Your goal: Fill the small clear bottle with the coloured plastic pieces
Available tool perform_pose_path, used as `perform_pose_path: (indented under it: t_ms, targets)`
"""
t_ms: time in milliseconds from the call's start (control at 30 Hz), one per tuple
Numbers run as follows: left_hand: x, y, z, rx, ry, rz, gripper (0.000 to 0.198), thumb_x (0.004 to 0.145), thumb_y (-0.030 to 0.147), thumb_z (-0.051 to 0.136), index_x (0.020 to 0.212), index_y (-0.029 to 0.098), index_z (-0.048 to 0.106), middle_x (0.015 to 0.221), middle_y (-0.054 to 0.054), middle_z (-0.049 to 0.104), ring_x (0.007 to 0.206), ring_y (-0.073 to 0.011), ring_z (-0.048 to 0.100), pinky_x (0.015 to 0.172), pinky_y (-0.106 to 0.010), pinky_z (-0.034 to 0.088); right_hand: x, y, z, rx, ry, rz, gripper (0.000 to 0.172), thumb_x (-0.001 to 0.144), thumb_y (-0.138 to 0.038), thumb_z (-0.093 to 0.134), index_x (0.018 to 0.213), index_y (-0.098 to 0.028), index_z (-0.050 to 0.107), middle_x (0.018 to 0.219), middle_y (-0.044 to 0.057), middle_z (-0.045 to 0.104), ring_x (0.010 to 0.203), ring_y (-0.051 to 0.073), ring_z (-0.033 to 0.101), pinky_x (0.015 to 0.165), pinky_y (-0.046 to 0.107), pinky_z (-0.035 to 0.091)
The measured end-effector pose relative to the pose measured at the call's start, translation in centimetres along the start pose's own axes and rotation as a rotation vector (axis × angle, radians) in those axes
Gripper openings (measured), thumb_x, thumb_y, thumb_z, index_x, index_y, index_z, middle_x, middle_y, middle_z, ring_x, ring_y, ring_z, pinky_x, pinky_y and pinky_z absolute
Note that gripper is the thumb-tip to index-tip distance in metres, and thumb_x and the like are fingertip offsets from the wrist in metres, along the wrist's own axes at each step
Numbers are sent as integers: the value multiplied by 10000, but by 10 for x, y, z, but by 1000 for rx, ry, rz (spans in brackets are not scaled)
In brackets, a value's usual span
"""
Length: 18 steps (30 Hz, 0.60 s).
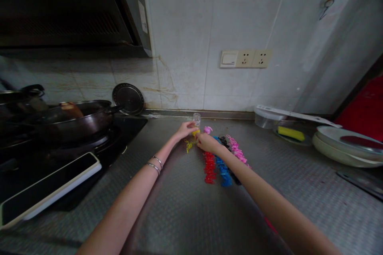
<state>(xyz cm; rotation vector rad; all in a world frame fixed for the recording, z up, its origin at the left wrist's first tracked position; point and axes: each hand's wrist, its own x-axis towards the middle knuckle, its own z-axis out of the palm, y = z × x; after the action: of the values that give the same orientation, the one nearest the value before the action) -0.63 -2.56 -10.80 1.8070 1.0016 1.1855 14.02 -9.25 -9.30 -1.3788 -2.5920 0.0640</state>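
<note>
My left hand point(184, 129), with two bracelets at the wrist, grips a small clear jar point(196, 118) near the wall. Something yellow point(195, 132) shows at the jar's lower part, between my hands. My right hand point(206, 142) is closed in a pinch beside it; what its fingers hold is too small to make out. Just below my left hand lies a loose tangle of yellow strands point(188, 145). Rows of red bundles point(210, 169), blue bundles point(223, 169), black bundles point(225, 143) and pink bundles point(237, 149) extend beneath and beside my right forearm. A pink bundle point(207, 129) sits behind my right hand.
On the left, a pan point(74, 121) stands on the black stove, with a phone-like slab point(50, 191) before it. At right are a clear container point(266, 117), a yellow sponge point(291, 133), stacked bowls point(344, 149) and a dark flat utensil point(360, 185). A tiled wall point(185, 48) bounds the back.
</note>
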Motion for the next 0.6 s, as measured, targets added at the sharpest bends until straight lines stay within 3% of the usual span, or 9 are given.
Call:
perform_pose_path:
  t_ms: [133, 300, 600]
  targets:
    - [1, -1, -1, -29, 11, -4, 415, 569, 237, 701, 953, 95, 630, 936, -99, 644, 845, -187, 569, 810, -327, 427, 3, 1, 0, 109, 73, -93, 280, 713, -61, 427, 973, -92, 526, 817, 95, 624, 718, 146, 568, 643, 222, 391]
    - [2, -3, 0, -28, 4, 2, 408, 566, 235, 704, 938, 85, 630, 926, -98, 646, 843, -185, 568, 822, -339, 424, 5, -8, 0, 235, 128, -247, 230, 701, -38, 419, 830, -113, 594, 798, 70, 627, 712, 125, 544, 663, 215, 389]
    - [3, -7, 2, -26, 19, 7, 380, 582, 229, 692, 927, 80, 629, 905, -102, 644, 840, -186, 564, 816, -343, 429, 10, -19, 7, 204, 18, -307, 223, 754, -91, 419, 870, -107, 609, 878, 90, 635, 779, 137, 555, 710, 229, 389]
